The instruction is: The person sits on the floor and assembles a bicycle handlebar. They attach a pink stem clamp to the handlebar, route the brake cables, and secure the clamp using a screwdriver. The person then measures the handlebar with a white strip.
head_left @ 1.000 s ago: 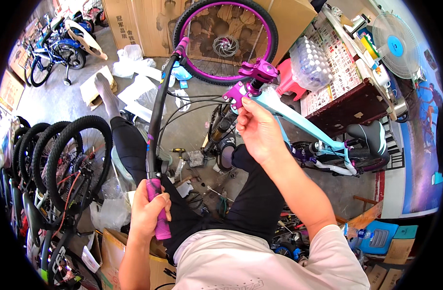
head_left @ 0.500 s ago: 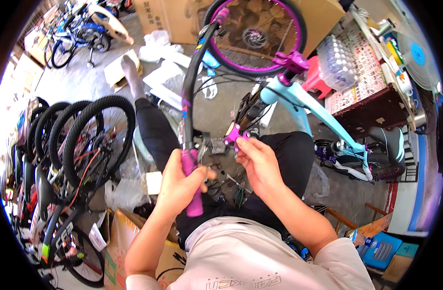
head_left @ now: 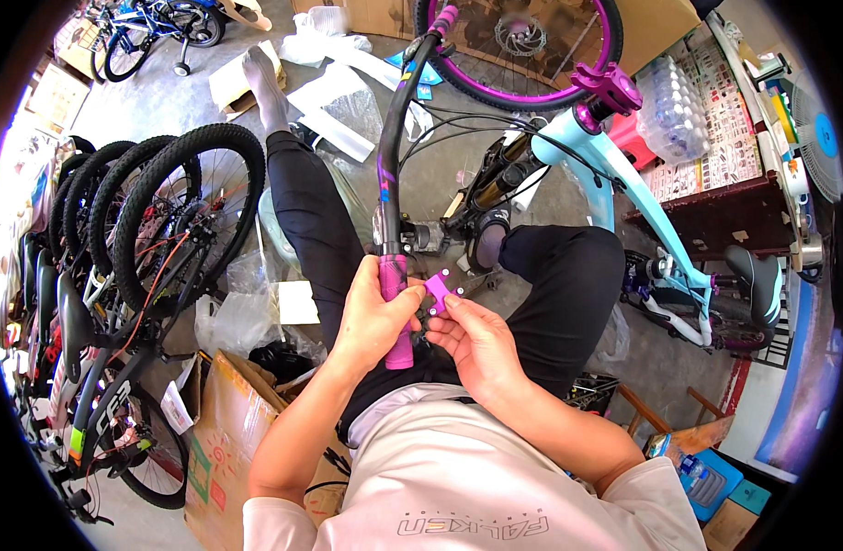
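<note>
A black handlebar [head_left: 390, 179] stands lengthwise in front of me. My left hand [head_left: 368, 317] is wrapped round its near purple grip [head_left: 399, 354]. Between the fingertips of my right hand [head_left: 481, 344] is a small purple stem faceplate [head_left: 440, 290] with bolts at its corners. The faceplate is close beside my left thumb; whether they touch I cannot tell. Ahead to the right, a purple stem [head_left: 609, 87] sits on top of a light blue bike frame [head_left: 646, 207]. Dark cables run between the handlebar area and the frame.
A wheel with a purple rim [head_left: 509, 97] leans by cardboard at the back. Several bikes with black tyres [head_left: 132, 239] crowd the left side. Cardboard boxes [head_left: 233, 441] stand near my left elbow. Bottles in plastic wrap [head_left: 674, 110] are at right, beside a fan [head_left: 814, 133].
The faceplate in my right hand has come down and left, close to my left hand. The view has shifted, and the handlebar now appears farther right.
</note>
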The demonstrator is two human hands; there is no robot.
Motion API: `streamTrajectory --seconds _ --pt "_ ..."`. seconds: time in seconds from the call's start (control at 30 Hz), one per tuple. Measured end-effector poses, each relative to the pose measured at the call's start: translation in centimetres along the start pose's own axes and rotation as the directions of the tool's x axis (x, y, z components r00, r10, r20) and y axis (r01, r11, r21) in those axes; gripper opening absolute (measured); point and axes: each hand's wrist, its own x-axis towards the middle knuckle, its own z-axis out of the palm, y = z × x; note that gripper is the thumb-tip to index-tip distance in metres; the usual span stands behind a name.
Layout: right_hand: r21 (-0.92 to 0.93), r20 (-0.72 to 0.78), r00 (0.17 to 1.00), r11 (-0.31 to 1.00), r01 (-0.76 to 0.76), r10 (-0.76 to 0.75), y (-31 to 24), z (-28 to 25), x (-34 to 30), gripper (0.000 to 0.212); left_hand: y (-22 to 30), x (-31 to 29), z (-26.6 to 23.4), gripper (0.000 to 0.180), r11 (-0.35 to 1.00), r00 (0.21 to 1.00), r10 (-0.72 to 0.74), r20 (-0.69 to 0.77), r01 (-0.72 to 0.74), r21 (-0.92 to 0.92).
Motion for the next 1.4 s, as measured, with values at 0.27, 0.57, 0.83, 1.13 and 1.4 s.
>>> streamTrajectory --seconds 0.27,0.57,0.83,1.13,1.4 --pt "-0.049 0.033 0.999 0.999 -0.012 0.013 0.4 0.1 -0.2 0.015 -0.2 0.5 -0.2 0.029 0.999 0.999 0.035 -0.006 -0.035 0.01" --pt "-0.612 0.774 0.516 -0.223 0.759 -0.366 -6.4 -1.2 0.3 0.051 0.1 -0.2 -0.3 0.029 1.0 1.0 0.017 0.0 -0.017 -0.011" --pt "-0.464 0.883 0.469 -0.16 0.872 -0.003 -9.4 0.6 4.1 0.047 0.6 -0.3 -0.3 0.028 0.999 0.999 0.046 0.015 -0.046 0.009" --pt "-0.545 0.837 0.506 -0.232 0.805 -0.209 -16.1 -0.7 0.9 0.048 6.9 -0.9 -5.3 0.024 0.996 0.998 -0.021 0.063 0.015 0.09" --pt "-0.652 0.671 0.405 -0.234 0.721 -0.621 -27.7 -2.5 -4.9 0.046 17.1 -3.5 0.8 0.026 0.997 0.988 0.072 0.134 -0.075 0.02"
